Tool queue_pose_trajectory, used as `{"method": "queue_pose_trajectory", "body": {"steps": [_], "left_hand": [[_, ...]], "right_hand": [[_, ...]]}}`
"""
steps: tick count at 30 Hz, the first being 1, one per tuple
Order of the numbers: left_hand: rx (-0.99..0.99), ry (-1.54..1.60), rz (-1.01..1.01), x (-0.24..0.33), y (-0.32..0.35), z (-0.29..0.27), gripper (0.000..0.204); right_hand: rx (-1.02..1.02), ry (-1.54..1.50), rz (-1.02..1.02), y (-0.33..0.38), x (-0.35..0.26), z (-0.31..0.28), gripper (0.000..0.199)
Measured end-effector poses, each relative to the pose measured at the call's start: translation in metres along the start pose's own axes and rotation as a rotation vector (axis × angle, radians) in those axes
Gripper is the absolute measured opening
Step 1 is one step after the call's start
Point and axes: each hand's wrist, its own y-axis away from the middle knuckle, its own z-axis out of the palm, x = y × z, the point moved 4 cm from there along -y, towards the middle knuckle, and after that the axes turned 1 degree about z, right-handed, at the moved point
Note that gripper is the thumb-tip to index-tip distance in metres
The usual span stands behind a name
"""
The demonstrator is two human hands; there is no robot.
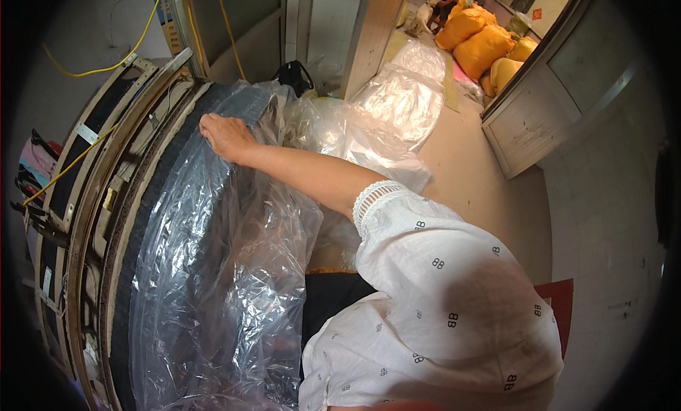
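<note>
My right hand (225,137) reaches across to the far end of a long machine bed. Its fingers are curled and pressed together on the edge of a clear plastic film (191,219). The film is crinkled and shiny, spread over the dark work surface (122,326) and hanging down on the side near my lap. Which fold lies between my fingertips is hidden by the hand. My left hand is out of view.
A long machine frame (89,219) with metal rails runs along the left, with yellow cables (135,45) above. More clear plastic (404,91) trails over the floor through an open door (376,28). Beyond are orange sacks (482,49) and a person (447,1). A red chair back (560,311) is behind me.
</note>
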Motion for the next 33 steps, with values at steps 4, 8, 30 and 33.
{"method": "queue_pose_trajectory", "body": {"steps": [4,8,30,33], "left_hand": [[-0.095,-0.009,-0.084,0.016,-0.006,-0.003,0.027],[0.027,-0.003,-0.004,0.012,-0.002,-0.001,0.026],[-0.196,0.317,-0.458,-0.039,-0.021,0.009,0.034],[-0.144,0.366,-0.486,-0.046,-0.019,-0.011,0.034]], "right_hand": [[0.001,0.008,0.014,0.004,-0.002,-0.006,0.007],[-0.008,0.010,0.032,0.004,0.003,-0.002,0.008],[-0.223,0.072,-0.079,-0.035,0.016,0.033,0.018],[-0.224,0.064,-0.073,-0.038,0.017,0.038,0.019]]}}
